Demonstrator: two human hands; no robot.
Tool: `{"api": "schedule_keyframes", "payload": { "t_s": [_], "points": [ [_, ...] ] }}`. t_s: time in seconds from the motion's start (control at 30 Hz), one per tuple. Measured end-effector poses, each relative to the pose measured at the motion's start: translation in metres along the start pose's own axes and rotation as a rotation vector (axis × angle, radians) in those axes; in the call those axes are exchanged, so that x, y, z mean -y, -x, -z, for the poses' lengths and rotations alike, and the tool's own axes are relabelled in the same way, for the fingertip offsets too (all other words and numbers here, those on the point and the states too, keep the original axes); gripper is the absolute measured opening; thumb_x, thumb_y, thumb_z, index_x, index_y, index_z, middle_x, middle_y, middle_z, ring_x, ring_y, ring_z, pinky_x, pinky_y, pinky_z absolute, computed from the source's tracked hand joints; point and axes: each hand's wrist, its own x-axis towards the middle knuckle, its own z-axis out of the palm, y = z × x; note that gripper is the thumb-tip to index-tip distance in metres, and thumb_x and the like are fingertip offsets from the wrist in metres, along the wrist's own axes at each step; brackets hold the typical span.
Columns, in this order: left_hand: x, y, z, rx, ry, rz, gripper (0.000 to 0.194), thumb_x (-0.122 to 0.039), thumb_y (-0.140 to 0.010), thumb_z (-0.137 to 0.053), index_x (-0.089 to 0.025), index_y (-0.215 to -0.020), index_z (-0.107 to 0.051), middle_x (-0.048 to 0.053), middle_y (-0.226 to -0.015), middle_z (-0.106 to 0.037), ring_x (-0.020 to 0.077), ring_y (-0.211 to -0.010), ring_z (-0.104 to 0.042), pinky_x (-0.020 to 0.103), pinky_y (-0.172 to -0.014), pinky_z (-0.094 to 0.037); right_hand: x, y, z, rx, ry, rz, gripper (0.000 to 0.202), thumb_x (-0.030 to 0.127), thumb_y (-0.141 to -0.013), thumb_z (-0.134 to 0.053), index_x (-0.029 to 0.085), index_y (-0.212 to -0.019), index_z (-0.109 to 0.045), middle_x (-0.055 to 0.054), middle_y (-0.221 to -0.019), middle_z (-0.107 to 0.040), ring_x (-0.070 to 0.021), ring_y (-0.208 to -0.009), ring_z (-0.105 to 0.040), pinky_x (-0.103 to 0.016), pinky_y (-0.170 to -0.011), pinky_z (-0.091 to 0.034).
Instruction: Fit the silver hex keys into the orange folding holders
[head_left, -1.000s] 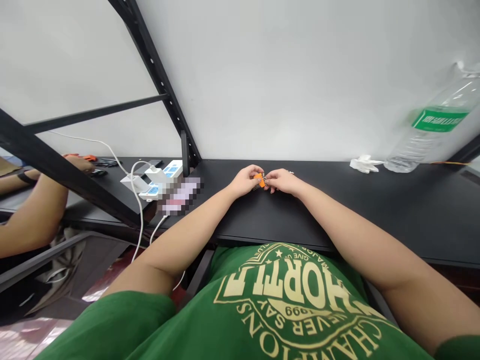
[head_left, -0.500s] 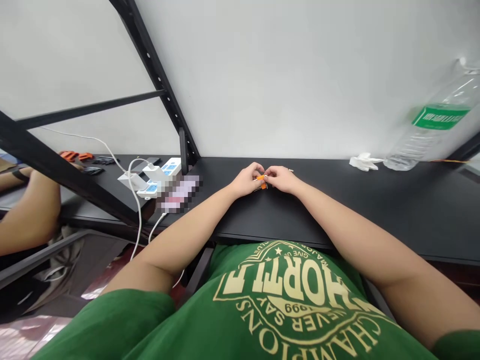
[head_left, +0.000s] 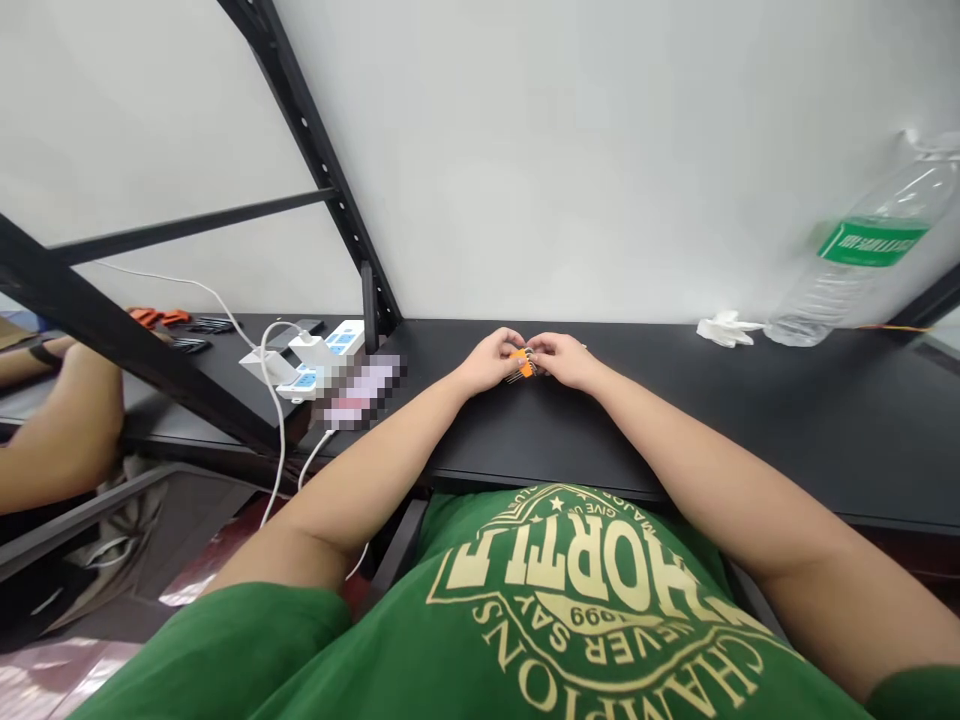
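Note:
Above the black tabletop (head_left: 547, 440), my left hand (head_left: 491, 362) pinches a small orange holder (head_left: 523, 363) with several thin metal rods sticking out of it. My right hand (head_left: 561, 360) meets it from the other side, its fingers closed at the holder's right edge, on the ends of the rods. The fingertips of both hands nearly touch, and they hide part of the holder.
On the left are a white power strip (head_left: 343, 340) with chargers and cables, a blurred-out phone (head_left: 364, 390) and a black metal frame (head_left: 300, 130). Beyond it shows another person's arm (head_left: 75, 430). Right: crumpled white tissue (head_left: 727, 328), large plastic bottle (head_left: 862, 255).
The orange holder has turned in my fingers, so more of its orange face and its rods now show. Both hands have stayed nearly in place. The view has shifted slightly.

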Motion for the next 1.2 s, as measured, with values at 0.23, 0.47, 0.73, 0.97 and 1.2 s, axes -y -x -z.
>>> {"api": "schedule_keyframes", "payload": {
  "t_s": [0.23, 0.47, 0.73, 0.97, 1.2],
  "points": [
    [-0.004, 0.002, 0.002, 0.023, 0.090, 0.004, 0.053, -0.046, -0.078, -0.084, -0.018, -0.111, -0.054, 0.004, -0.083, -0.076, 0.0171, -0.073, -0.070, 0.028, -0.069, -0.048, 0.003, 0.003, 0.003, 0.070, -0.326, -0.056, 0.023, 0.028, -0.083, -0.076, 0.017, -0.100, -0.067, -0.001, -0.076, -0.070, -0.0100, -0.060, -0.058, -0.024, -0.062, -0.050],
    [-0.005, 0.003, -0.002, -0.029, -0.143, -0.007, 0.036, -0.032, -0.083, -0.077, -0.019, -0.108, -0.054, 0.001, -0.083, -0.074, 0.0124, -0.068, -0.065, 0.024, -0.063, -0.047, 0.005, 0.004, 0.002, 0.008, -0.013, -0.041, 0.009, 0.020, -0.088, -0.069, 0.017, -0.096, -0.067, 0.002, -0.067, -0.067, -0.0104, -0.058, -0.058, -0.022, -0.059, -0.046],
    [-0.009, 0.004, -0.001, -0.008, -0.366, 0.008, 0.032, -0.034, -0.081, -0.076, -0.017, -0.105, -0.065, 0.005, -0.097, -0.075, 0.0180, -0.085, -0.071, 0.030, -0.075, -0.056, 0.012, 0.006, 0.001, -0.007, 0.158, -0.115, 0.008, 0.017, -0.091, -0.066, 0.018, -0.098, -0.067, 0.002, -0.070, -0.069, -0.0097, -0.054, -0.058, -0.022, -0.055, -0.041],
    [-0.012, 0.006, -0.007, -0.012, -0.578, -0.034, 0.054, -0.035, -0.072, -0.083, -0.017, -0.120, -0.068, 0.006, -0.107, -0.075, 0.0215, -0.095, -0.070, 0.033, -0.085, -0.057, 0.024, 0.012, 0.001, -0.067, 0.198, -0.197, 0.009, 0.019, -0.093, -0.067, 0.018, -0.102, -0.069, 0.003, -0.062, -0.066, -0.0095, -0.053, -0.059, -0.021, -0.058, -0.043],
    [-0.018, 0.008, -0.003, 0.057, -0.611, -0.034, 0.042, -0.040, -0.072, -0.080, -0.020, -0.110, -0.077, 0.001, -0.093, -0.075, 0.0197, -0.084, -0.068, 0.029, -0.075, -0.052, 0.018, 0.008, 0.001, -0.023, 0.030, -0.216, 0.008, 0.011, -0.090, -0.068, 0.015, -0.096, -0.066, 0.000, -0.066, -0.069, -0.0092, -0.050, -0.059, -0.019, -0.047, -0.042]
  ]
}}
